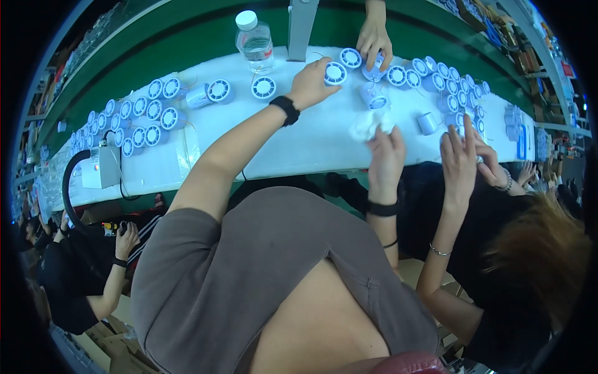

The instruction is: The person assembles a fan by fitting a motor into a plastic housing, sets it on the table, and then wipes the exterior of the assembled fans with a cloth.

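My left hand, with a black band at its wrist, is closed around a light-blue round housing whose slotted, fan-like end faces up. A crumpled white cloth is pinched in my right hand, above the white work surface. Just beyond the cloth lies a tilted blue housing; whether the cloth touches it I cannot tell. To the left of my left hand stands another round housing.
A clear water bottle stands by a grey post. Another person's hand reaches in from the far side onto a housing. At right, a co-worker's hands are close. Several housings crowd the left; a white box has a black hose.
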Demonstrator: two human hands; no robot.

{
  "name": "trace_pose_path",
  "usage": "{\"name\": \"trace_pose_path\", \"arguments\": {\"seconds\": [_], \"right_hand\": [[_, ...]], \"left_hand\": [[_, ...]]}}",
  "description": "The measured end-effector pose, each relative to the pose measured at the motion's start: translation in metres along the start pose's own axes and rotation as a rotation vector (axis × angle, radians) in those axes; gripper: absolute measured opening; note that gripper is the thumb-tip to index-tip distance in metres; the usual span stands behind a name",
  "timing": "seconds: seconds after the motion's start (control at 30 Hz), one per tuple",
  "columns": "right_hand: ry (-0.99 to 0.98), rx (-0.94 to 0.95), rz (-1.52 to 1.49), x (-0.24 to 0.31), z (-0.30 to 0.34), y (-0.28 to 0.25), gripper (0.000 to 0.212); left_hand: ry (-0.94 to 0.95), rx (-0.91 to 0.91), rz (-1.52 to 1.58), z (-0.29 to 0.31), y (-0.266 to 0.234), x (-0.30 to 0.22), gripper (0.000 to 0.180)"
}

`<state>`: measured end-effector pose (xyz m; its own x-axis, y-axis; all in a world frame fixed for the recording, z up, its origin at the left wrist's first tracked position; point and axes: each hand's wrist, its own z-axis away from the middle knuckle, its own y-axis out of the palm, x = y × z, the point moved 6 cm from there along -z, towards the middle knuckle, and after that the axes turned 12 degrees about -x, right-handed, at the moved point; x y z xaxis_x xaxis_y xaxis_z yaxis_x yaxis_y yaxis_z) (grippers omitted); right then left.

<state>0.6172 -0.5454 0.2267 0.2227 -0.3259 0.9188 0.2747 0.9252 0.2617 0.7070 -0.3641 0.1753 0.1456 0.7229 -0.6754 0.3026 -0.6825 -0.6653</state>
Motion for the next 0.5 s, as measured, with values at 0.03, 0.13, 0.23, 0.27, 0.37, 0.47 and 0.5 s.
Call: {"name": "trace_pose_path", "arguments": {"seconds": [0.03,0.13,0.23,0.27,0.37,0.47,0.5], "right_hand": [[-0.216,0.015,0.143,0.014,-0.004,0.008,0.029],[-1.093,0.108,0.813,0.046,0.023,0.057,0.025],[-1.312,0.439,1.010,0.018,0.053,0.104,0.024],[-1.305,0.445,1.012,0.013,0.050,0.106,0.024],[-1.241,0.412,0.941,0.011,0.036,0.113,0.025],[-1.226,0.558,0.853,0.000,0.063,0.115,0.023],[-1.216,0.622,0.810,-0.002,0.070,0.118,0.021]], "left_hand": [[0.067,-0.053,0.130,0.010,-0.011,-0.013,0.067],[0.058,-0.042,0.241,0.039,-0.045,-0.042,0.068],[0.026,-0.079,0.269,0.055,-0.074,-0.047,0.071],[0.012,-0.111,0.247,0.059,-0.082,-0.045,0.073],[0.013,-0.163,0.186,0.070,-0.100,-0.041,0.076],[0.069,-0.170,0.117,0.077,-0.113,-0.042,0.079],[0.051,-0.143,0.111,0.078,-0.116,-0.041,0.078]]}}
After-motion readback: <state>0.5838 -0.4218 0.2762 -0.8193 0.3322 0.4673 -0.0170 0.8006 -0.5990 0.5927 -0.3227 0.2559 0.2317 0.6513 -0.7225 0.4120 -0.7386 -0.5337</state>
